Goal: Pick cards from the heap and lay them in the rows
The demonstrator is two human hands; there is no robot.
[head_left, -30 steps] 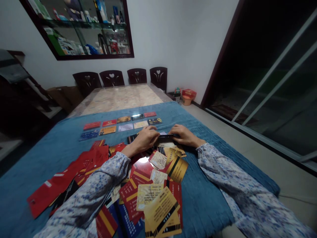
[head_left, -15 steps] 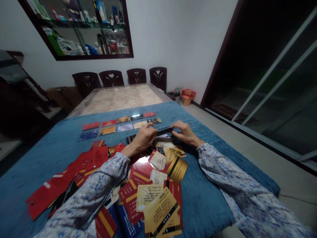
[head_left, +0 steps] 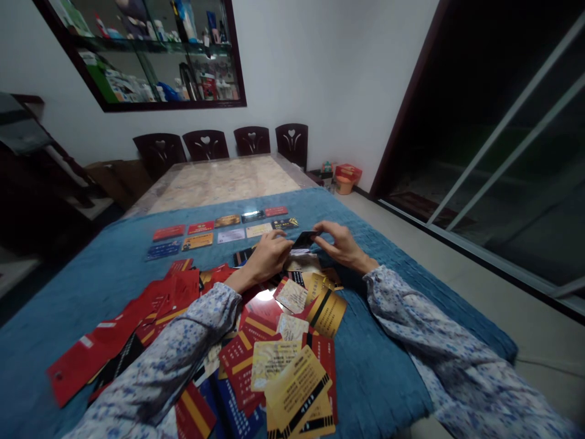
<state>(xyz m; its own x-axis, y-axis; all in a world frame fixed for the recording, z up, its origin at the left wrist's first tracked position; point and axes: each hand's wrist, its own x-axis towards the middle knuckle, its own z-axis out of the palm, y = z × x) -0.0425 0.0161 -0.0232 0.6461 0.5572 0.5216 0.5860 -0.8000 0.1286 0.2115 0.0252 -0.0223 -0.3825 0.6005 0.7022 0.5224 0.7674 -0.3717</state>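
Note:
My left hand and my right hand both pinch one dark card, holding it tilted just above the blue cloth. Under and in front of my hands lies a loose heap of red, gold and blue cards. Beyond my hands, two neat rows of cards lie flat on the cloth.
The cloth covers the near part of a long table with a bare marble top farther away. Several dark chairs stand at its far end. A glass wall cabinet hangs above. A sliding glass door is on the right.
Both hands have lifted the dark card off the pile and tipped it up; a second ago it lay low between my fingers.

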